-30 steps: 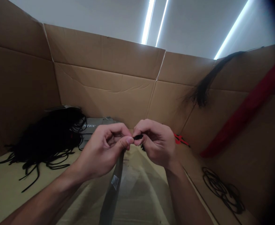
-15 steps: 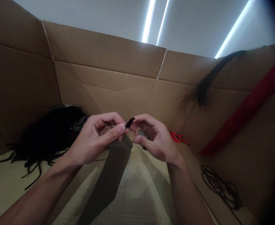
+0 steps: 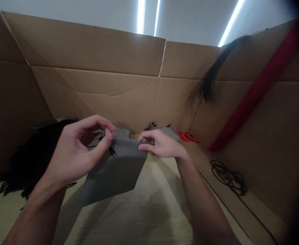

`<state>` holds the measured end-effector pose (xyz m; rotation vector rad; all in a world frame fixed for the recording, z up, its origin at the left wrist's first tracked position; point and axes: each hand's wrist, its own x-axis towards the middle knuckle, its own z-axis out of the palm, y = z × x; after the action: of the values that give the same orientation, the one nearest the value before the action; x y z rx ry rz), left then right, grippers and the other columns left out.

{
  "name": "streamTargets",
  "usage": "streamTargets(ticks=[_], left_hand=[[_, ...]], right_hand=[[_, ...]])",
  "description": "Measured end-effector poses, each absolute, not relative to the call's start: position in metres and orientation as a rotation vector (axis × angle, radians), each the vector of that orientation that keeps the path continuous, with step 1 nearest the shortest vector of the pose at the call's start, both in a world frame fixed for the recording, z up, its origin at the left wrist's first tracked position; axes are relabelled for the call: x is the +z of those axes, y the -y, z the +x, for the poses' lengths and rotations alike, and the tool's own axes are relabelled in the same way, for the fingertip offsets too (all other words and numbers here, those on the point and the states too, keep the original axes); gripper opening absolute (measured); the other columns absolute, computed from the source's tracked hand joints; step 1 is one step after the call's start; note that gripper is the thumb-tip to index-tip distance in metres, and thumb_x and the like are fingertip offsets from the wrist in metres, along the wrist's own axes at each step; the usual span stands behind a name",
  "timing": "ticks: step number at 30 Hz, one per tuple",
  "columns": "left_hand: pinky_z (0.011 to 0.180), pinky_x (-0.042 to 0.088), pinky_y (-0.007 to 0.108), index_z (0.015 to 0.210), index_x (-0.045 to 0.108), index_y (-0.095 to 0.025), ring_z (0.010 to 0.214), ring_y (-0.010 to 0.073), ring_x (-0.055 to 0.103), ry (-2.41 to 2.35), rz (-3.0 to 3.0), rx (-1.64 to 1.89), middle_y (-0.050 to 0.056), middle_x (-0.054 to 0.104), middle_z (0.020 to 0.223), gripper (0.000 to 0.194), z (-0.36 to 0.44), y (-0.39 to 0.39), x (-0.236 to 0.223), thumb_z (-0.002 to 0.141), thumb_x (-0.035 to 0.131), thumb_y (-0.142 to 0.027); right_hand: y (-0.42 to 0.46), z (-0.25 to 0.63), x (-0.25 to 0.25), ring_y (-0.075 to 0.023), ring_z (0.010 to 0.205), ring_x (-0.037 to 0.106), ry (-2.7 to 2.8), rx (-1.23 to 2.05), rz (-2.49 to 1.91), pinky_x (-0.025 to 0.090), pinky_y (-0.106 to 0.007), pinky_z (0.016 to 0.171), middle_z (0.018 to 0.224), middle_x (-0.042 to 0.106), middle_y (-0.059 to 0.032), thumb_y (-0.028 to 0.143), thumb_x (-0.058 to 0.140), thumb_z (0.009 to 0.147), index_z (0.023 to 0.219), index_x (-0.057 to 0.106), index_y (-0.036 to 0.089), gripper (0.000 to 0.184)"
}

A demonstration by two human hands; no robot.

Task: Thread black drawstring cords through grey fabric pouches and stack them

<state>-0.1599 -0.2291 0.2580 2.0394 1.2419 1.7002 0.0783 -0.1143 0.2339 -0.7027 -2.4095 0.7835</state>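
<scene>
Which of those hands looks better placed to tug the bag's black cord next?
Probably the left hand: its thumb and fingertips are right beside the black cord, while the right hand pinches the other end of the bag's top edge.

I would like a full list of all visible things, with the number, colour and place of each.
Bag: one, grey, centre
Short cord ends: several, black, at the bag's upper left
Cord pile: one, black, left
Flat piece: one, greyish, behind cord pile
Folded pieces: too overlapped to count, grey, back centre
Tool, probably scissors: one, red and black, back right
Cord coil: one, dark, right
Strand bundle: one, black, upper right
Strip: one, red, far right
Cardboard walls: three sides, brown, left, back and right
Table: one, yellowish, below
Light strips: three, white, top
Left hand: one, bare, at bag's upper left
Right hand: one, bare, gripping bag's upper right
</scene>
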Motion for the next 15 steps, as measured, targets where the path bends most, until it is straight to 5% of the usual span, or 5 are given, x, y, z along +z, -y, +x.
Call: streamTargets(ticks=[8, 15], left_hand=[[0.061, 0.046, 0.026, 0.092, 0.071, -0.020, 0.065, 0.0133, 0.061, -1.551, 2.174, 1.669, 0.000, 0.071, 0.085, 0.009, -0.150, 0.201, 0.239, 0.093, 0.070, -0.030], [0.070, 0.047, 0.031, 0.091, 0.065, -0.019, 0.080, 0.0212, 0.067, -1.536, 2.460, 1.165, 0.006, 0.072, 0.087, 0.022, -0.123, 0.158, 0.190, 0.104, 0.052, -0.032]], right_hand=[[0.081, 0.151, 0.242, -0.0178, 0.075, 0.060, 1.759, 0.377, -0.992, 0.045, -0.029, 0.063, 0.084, 0.069, -0.0055, 0.027, 0.066, 0.090, 0.087, 0.070, 0.018, 0.010], [0.057, 0.217, 0.237, -0.0136, 0.057, 0.053, 1.250, 0.215, -1.064, 0.048, -0.030, 0.050, 0.090, 0.065, -0.0059, 0.032, 0.058, 0.091, 0.100, 0.054, 0.024, 0.013]])
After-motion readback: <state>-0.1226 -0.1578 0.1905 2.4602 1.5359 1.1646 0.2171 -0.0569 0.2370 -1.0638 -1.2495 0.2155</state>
